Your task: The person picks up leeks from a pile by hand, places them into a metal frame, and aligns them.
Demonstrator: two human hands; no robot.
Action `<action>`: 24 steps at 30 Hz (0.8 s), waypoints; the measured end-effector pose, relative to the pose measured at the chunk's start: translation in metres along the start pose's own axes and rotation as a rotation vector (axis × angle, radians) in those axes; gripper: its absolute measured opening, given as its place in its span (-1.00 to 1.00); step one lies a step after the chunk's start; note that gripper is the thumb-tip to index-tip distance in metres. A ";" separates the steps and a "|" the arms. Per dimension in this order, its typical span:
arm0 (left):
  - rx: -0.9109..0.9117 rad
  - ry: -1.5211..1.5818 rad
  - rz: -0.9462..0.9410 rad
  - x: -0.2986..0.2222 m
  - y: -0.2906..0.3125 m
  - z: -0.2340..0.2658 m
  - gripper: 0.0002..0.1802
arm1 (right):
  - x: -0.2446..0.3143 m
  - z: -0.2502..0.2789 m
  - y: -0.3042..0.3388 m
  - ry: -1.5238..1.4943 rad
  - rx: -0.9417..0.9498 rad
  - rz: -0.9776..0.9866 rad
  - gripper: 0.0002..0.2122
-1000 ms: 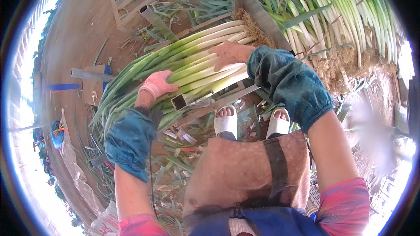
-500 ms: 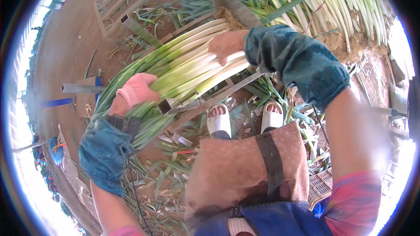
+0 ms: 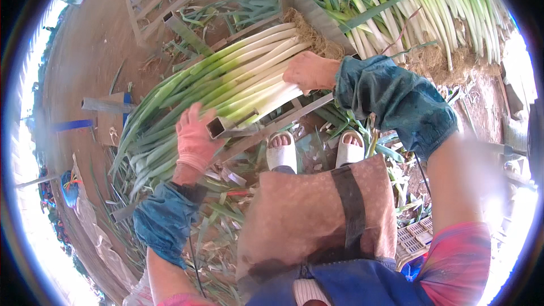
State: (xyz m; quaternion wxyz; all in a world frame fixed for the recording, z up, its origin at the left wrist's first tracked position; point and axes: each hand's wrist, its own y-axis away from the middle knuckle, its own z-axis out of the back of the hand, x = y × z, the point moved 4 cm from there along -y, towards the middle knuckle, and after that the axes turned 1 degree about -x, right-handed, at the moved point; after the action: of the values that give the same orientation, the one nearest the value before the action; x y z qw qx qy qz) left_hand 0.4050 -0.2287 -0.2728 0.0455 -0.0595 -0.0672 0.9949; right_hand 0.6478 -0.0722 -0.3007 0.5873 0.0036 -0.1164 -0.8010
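Left hand [image 3: 196,139], spread, has shifted toward the near edge of the leeks [image 3: 243,71]; right hand [image 3: 311,72] curled, grip unclear.

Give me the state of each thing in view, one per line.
Metal frame: loaded
Stalks in the frame: lying side by side, roots attached
Left hand: gloved, fingers spread
Right hand: fingers curled, at the white parts; grip unclear
Stalk pile, upper right: lying down, roots on
Sleeve covers: worn, wrinkled
Slippers: worn
Leaf scraps: scattered
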 end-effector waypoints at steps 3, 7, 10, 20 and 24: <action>0.175 0.012 0.113 -0.002 -0.001 -0.003 -0.11 | 0.009 -0.010 0.003 0.031 0.061 -0.097 -0.85; 0.304 -0.025 0.161 -0.002 0.001 -0.014 -0.12 | 0.018 -0.025 0.008 0.102 -0.117 -0.114 -0.87; 0.262 0.013 0.247 0.002 0.007 -0.021 -0.14 | 0.019 -0.035 0.011 0.060 -0.297 -0.076 -0.86; 0.384 -0.144 0.223 -0.012 0.007 -0.004 -0.33 | 0.028 -0.045 0.007 0.123 -0.201 -0.233 -0.82; 0.417 -0.153 0.338 -0.024 -0.001 -0.002 -0.35 | 0.026 -0.051 0.007 0.136 -0.088 -0.320 -0.80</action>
State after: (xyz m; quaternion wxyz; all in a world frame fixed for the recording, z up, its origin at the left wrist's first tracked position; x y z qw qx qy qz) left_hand 0.4294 -0.2296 -0.2719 -0.1150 0.0163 0.1466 0.9824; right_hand 0.6536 -0.1075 -0.3452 0.4584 0.0508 -0.0393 -0.8864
